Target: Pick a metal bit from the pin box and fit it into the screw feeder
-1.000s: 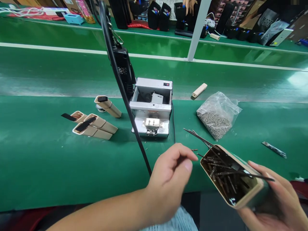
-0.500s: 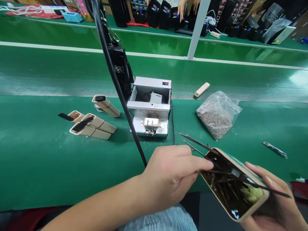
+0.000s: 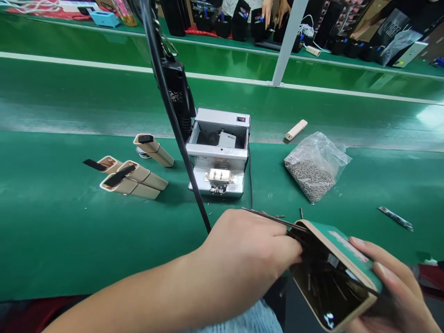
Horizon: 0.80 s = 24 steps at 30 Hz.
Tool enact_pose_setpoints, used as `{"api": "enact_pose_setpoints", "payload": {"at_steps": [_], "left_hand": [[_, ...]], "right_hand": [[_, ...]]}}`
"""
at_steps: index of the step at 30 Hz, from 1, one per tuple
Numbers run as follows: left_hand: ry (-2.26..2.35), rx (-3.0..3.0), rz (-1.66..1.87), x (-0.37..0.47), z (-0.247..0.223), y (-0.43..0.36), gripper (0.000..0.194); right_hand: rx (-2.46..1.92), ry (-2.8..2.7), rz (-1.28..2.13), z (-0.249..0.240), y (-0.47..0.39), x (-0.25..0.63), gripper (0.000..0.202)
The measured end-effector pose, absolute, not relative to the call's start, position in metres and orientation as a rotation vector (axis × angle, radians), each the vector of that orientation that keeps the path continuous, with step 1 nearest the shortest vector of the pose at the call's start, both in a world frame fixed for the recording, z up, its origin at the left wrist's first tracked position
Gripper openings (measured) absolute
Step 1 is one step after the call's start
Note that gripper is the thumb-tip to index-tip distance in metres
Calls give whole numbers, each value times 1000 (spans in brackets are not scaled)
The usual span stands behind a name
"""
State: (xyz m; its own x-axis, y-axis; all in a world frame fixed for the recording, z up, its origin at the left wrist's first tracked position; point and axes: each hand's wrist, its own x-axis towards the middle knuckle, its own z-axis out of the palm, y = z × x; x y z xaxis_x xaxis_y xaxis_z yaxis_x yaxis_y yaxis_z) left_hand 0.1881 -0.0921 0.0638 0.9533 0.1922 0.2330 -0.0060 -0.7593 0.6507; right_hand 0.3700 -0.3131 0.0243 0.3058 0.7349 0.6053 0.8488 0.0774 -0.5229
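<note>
The green bench (image 3: pixel 62 231) carries beige cases (image 3: pixel 133 178) far left of the hands, a grey machine (image 3: pixel 218 157) ahead, and a bag (image 3: pixel 314 166) ahead-right.

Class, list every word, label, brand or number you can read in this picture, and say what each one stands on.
"MORE": white letters on the dark bag on the far shelf.
White print on the hanging black tool: too blurred to read.
Dark print and orange label on the grey machine: too small to read.
Red strip on the box in the right hand: blurred.
</note>
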Motion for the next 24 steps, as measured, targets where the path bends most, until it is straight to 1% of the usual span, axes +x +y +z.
{"api": "enact_pose_setpoints", "payload": {"at_steps": [2, 4, 7, 11, 14, 18, 22, 24], "left_hand": [[160, 2477, 280, 188, 67, -94, 18], [220, 2533, 218, 189, 69, -96, 15], [250, 2598, 161, 192, 66, -97, 21], [230, 2563, 319, 193, 55, -98, 31], [232, 2510, 284, 191, 50, -98, 35], [273, 2591, 86, 182, 54, -102, 24], [375, 2628, 100, 167, 60, -105, 10], [474, 2520, 117, 161, 63, -104, 16]], "right_hand": [[-1685, -1498, -184, 25, -310, 369, 86], [-1692, -1529, -196, 25, -308, 370, 85], [-1696, -1570, -177, 26, -309, 374, 83], [-1666, -1671, -122, 25, -313, 382, 81], [-1641, -1710, -69, 22, -312, 383, 79], [-1613, -1586, -15, 16, -307, 373, 72], [-1578, -1476, 21, 11, -303, 364, 74], [-1562, -1417, 53, 9, -303, 364, 76]]}}
